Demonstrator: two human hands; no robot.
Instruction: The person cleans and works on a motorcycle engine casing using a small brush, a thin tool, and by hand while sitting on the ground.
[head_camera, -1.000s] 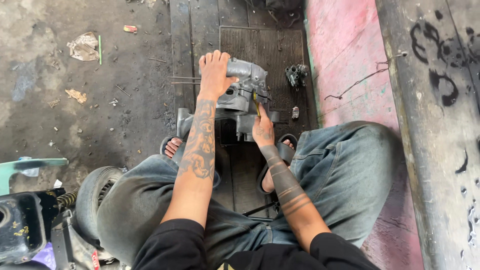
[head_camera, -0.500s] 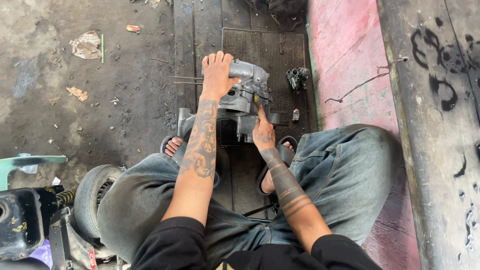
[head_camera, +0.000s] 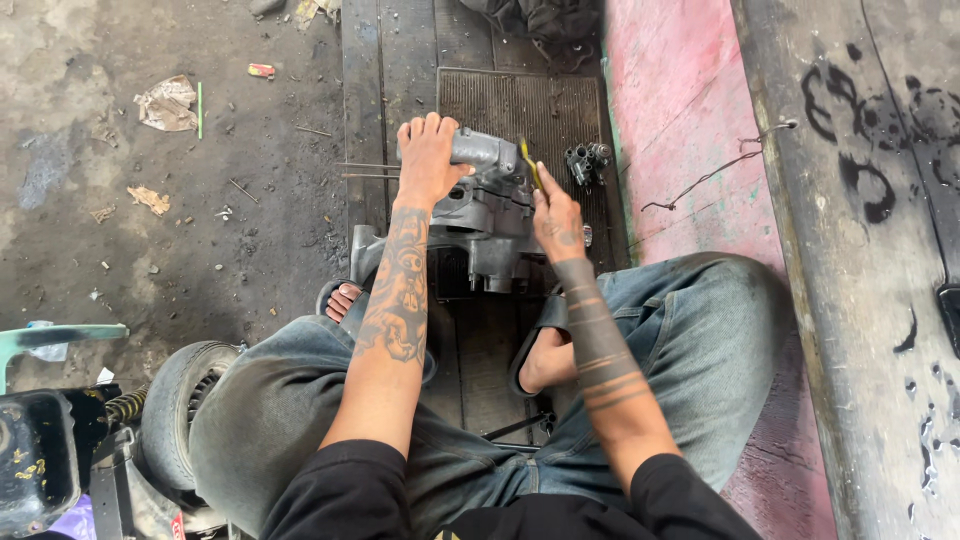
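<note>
From the head view, your left hand (head_camera: 428, 160) clamps over the top left end of the grey engine casing (head_camera: 487, 215) standing on the floor between your feet, while your right hand (head_camera: 557, 218) pinches a thin yellow-handled tool (head_camera: 529, 163) against its right side.

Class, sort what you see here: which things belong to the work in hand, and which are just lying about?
In use:
grey engine casing
left hand steadying it
right hand holding a yellow-handled tool

Lying about:
small metal part
crumpled paper
bent wire
tyre
</note>
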